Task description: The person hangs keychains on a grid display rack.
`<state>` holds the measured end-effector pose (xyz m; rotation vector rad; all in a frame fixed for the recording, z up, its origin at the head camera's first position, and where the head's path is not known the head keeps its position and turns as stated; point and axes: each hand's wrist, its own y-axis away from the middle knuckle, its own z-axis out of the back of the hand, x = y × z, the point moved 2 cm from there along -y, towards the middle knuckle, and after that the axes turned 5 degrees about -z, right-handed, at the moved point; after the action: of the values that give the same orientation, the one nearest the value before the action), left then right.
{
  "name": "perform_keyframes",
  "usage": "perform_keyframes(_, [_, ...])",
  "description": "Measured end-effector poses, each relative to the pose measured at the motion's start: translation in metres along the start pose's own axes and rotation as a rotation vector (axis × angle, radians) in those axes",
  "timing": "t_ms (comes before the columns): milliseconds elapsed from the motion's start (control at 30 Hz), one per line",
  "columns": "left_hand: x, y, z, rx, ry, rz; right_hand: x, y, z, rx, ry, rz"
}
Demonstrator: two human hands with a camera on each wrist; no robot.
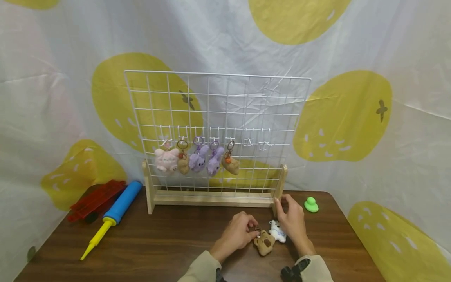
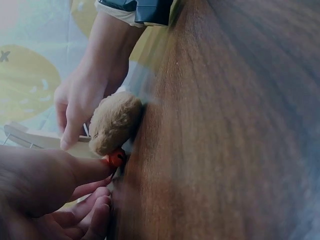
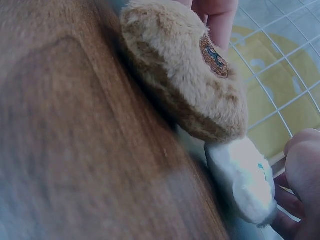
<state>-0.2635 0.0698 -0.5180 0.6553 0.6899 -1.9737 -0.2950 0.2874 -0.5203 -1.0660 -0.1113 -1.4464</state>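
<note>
A brown bear plush keychain (image 1: 264,243) lies on the table, its ring end between the thumb and fingers of my left hand (image 1: 237,232). By those fingertips, an orange bell (image 2: 117,157) shows in the left wrist view. Touching the brown bear is a white plush keychain (image 1: 277,232). My right hand (image 1: 293,220) is beside the white plush, fingers loosely bent, near the rack's right foot; whether it touches the plush is unclear. Pink (image 1: 167,159), purple (image 1: 198,159) and brown plush keychains (image 1: 230,163) hang from hooks on the white wire rack (image 1: 218,74).
Two hooks (image 1: 264,145) at the rack's right bear nothing. A wooden base (image 1: 211,199) supports the rack. A green rubber duck (image 1: 311,205) sits at right. On the left lie a blue and yellow pump (image 1: 123,203) and a red plastic item (image 1: 96,200). Patterned cloth (image 1: 225,47) hangs behind.
</note>
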Motion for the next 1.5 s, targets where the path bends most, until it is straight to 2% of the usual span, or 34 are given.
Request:
perform_keyframes(200, [-0.001,0.002,0.000,0.019,-0.027,0.006,0.000,-0.001,-0.001,-0.008,-0.004,0.004])
perform_keyframes(333, [-0.001,0.004,0.001,0.016,0.030,-0.002,0.000,0.000,0.000,-0.009,0.001,0.003])
perform_keyframes(433, [0.002,0.005,0.001,-0.006,0.115,-0.031,0.000,0.000,0.000,-0.006,0.004,0.002])
perform_keyframes(633, [0.009,0.004,0.009,-0.104,0.321,-0.060,-0.001,0.000,0.000,-0.012,0.001,0.003])
perform_keyframes(867, [0.006,0.001,0.023,-0.171,0.643,0.024,-0.002,0.000,0.000,-0.013,0.005,0.001])
perform_keyframes(1000, [-0.001,-0.001,0.032,-0.207,0.789,0.041,0.000,0.000,0.000,-0.012,-0.003,0.007])
perform_keyframes(1233, [-0.013,-0.005,0.044,-0.283,0.919,0.055,0.000,0.000,0.000,-0.018,-0.003,0.008])
perform_keyframes(1333, [-0.018,-0.007,0.049,-0.316,0.963,0.032,0.001,0.000,0.000,-0.021,-0.002,0.009])
perform_keyframes(1500, [-0.029,-0.008,0.060,-0.390,0.979,-0.011,0.001,0.000,0.000,-0.022,-0.002,0.009])
